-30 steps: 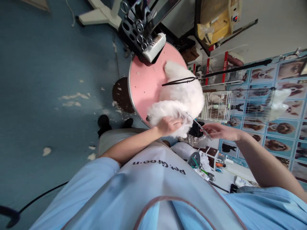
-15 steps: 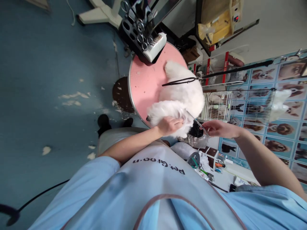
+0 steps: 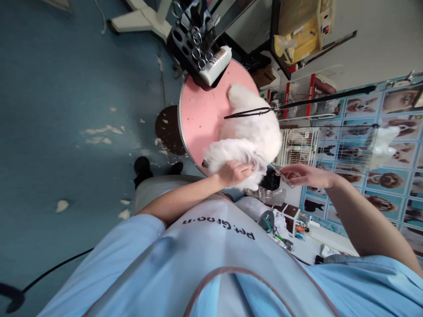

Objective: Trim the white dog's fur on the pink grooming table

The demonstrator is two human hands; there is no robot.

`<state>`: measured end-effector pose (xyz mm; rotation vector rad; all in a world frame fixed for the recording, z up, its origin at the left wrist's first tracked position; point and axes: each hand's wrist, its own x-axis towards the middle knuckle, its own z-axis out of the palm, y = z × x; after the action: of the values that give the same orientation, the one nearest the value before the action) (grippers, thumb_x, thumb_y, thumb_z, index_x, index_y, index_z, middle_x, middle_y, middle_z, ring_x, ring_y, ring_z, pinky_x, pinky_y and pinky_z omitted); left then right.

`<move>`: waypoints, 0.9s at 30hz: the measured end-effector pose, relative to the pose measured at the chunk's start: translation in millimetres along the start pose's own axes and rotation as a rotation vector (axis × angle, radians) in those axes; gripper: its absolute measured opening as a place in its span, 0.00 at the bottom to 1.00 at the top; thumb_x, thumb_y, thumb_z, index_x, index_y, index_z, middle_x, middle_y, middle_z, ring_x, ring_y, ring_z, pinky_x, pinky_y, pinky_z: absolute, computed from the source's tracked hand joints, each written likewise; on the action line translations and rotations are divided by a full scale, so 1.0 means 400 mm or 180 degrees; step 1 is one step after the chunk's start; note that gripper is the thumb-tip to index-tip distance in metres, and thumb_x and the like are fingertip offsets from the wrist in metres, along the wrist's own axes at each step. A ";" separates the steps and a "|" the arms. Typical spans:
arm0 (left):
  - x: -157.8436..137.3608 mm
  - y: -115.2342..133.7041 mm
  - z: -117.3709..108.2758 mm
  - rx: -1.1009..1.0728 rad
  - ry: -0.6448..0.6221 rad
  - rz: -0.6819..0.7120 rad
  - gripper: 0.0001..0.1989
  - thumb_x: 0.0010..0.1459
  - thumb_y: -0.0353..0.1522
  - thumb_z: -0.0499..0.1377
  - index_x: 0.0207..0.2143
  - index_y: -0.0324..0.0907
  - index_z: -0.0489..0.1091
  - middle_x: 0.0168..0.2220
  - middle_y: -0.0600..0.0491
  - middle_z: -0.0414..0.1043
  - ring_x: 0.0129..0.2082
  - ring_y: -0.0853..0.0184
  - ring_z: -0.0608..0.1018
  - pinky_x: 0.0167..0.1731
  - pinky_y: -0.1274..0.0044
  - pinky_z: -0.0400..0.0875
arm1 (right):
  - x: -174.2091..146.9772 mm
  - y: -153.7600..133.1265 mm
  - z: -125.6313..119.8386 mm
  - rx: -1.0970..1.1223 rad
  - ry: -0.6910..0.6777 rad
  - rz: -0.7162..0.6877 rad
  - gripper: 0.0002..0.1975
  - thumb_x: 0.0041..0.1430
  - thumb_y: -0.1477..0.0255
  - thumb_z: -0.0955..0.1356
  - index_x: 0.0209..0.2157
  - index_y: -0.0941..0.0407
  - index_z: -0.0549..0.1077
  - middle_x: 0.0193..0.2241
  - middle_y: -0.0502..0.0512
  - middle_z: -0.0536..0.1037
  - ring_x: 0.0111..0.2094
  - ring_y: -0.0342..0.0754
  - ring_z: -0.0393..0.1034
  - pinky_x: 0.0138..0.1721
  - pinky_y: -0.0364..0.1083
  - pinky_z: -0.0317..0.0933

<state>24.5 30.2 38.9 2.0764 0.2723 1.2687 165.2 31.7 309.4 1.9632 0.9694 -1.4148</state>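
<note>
A fluffy white dog [image 3: 253, 130] is on a round pink grooming table [image 3: 198, 114], its head toward me and its dark nose at the left. My left hand [image 3: 235, 172] is closed on the fur at the side of the head, by the ear; the fingertips are partly sunk in hair. My right hand [image 3: 302, 175] grips a pair of scissors [image 3: 286, 179] by the handles, the thin blades reaching left to the fur beside the ear. Whether the blades are parted I cannot tell.
A black tool holder [image 3: 185, 48] with several scissors and a white bottle [image 3: 216, 66] overhangs the table's far edge. A black strap loop [image 3: 247, 113] crosses above the dog's back. Wire cages [image 3: 299, 146] stand at the right, and a cluttered white counter [image 3: 313, 240] lies below.
The scissors have shifted slightly down and right and their angle has turned a little in my right hand. My left hand stays on the dog's head.
</note>
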 end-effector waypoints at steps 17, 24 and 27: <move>0.002 0.006 0.002 0.0237 0.0612 0.0139 0.11 0.66 0.25 0.49 0.39 0.41 0.71 0.39 0.54 0.80 0.26 0.70 0.79 0.25 0.76 0.70 | 0.007 0.003 0.004 0.0078 -0.0079 0.0008 0.21 0.50 0.60 0.69 0.43 0.57 0.78 0.32 0.54 0.77 0.34 0.50 0.68 0.36 0.46 0.63; 0.011 0.006 -0.001 0.0159 0.1235 0.0311 0.06 0.64 0.25 0.54 0.35 0.39 0.70 0.37 0.56 0.81 0.27 0.71 0.79 0.23 0.78 0.70 | 0.011 0.022 0.009 0.0321 0.0201 0.0006 0.25 0.50 0.57 0.69 0.46 0.57 0.77 0.38 0.56 0.78 0.37 0.51 0.69 0.39 0.48 0.64; 0.006 0.004 0.005 0.0224 0.0859 0.0203 0.10 0.66 0.27 0.51 0.36 0.39 0.72 0.40 0.56 0.80 0.28 0.71 0.80 0.26 0.78 0.72 | 0.011 0.024 0.009 0.0313 0.0132 -0.0008 0.25 0.51 0.57 0.70 0.47 0.58 0.77 0.37 0.56 0.77 0.36 0.50 0.69 0.39 0.48 0.64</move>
<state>27.4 29.2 41.2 1.9833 0.3781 1.6014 171.5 24.2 304.2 2.0708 0.9371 -1.4537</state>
